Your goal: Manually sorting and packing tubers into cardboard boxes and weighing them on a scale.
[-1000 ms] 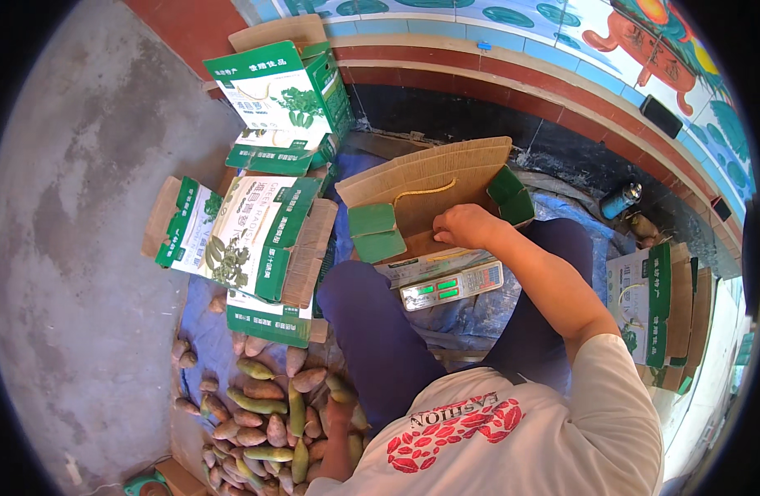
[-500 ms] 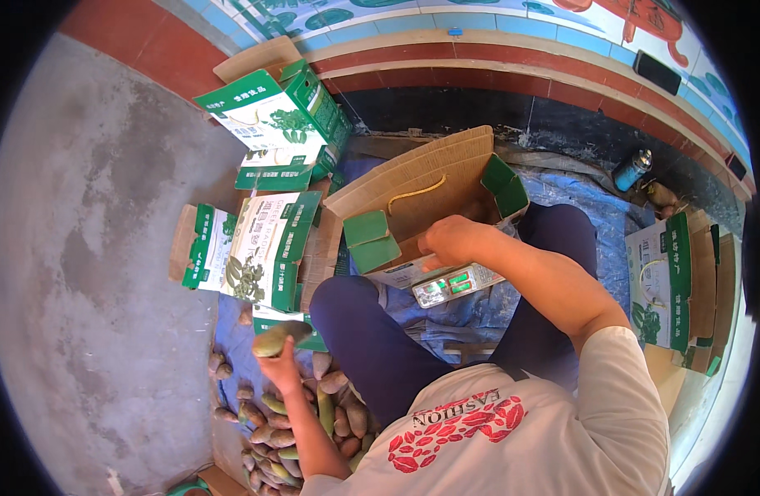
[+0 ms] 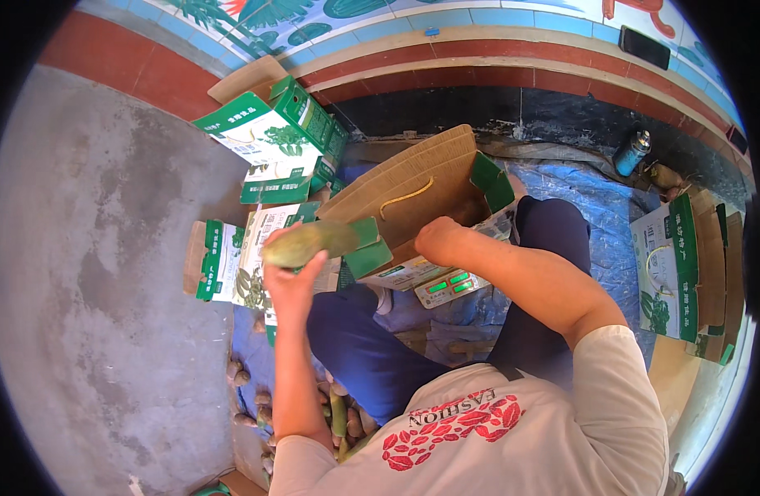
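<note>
My left hand (image 3: 291, 281) is wrapped round a long green radish (image 3: 310, 245), slightly smeared by motion, and raised beside the left end of an open cardboard box (image 3: 413, 183). My right hand (image 3: 439, 238) reaches over the box's near wall, its fingers down inside and hidden. The box stands between my knees with its tall brown back flap up, a yellow cord handle (image 3: 407, 197) on that flap and green end flaps folded out. Against its near side shows a digital scale (image 3: 451, 288) with lit green displays. What lies inside the box is hidden.
A heap of radishes (image 3: 339, 413) lies by my left hip. Green-and-white cartons (image 3: 264, 132) stand at the far left, and another carton (image 3: 673, 269) is on the right. A blue spray can (image 3: 632, 153) stands by the wall. A phone (image 3: 645, 48) rests on the ledge.
My left hand has lifted the radish from above the heap, moving forward and right to the box. My right hand stays at the box. The view has shifted slightly.
</note>
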Demonstrator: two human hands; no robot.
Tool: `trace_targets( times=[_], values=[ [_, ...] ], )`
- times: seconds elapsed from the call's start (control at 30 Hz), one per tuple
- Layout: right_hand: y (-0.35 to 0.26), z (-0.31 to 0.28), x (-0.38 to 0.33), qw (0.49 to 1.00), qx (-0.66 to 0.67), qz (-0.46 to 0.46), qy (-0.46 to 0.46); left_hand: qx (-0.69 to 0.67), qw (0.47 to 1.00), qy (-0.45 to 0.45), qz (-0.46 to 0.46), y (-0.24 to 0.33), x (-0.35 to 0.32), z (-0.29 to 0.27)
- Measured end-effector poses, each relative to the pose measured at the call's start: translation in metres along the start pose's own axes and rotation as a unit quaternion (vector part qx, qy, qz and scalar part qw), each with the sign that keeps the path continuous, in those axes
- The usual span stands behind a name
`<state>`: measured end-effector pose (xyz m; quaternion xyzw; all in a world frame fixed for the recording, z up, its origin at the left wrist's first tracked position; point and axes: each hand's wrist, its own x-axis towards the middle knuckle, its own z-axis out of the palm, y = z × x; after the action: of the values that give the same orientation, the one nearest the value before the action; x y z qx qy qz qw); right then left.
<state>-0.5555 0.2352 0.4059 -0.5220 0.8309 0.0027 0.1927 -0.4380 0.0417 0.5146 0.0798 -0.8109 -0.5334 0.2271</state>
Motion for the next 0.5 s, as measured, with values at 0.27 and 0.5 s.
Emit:
trace_targets(
  times=[0.27, 0.5],
  values=[
    [0.000, 0.005, 0.008, 1.000, -0.005, -0.007, 0.001, 0.168, 0.976, -0.137, -0.026, -0.050, 0.021, 0.082],
    [0.001, 0.012, 0.013, 1.000, 0.000, -0.006, 0.019, 0.312, 0.931, -0.188, 0.002, -0.084, 0.018, 0.114]
  ],
)
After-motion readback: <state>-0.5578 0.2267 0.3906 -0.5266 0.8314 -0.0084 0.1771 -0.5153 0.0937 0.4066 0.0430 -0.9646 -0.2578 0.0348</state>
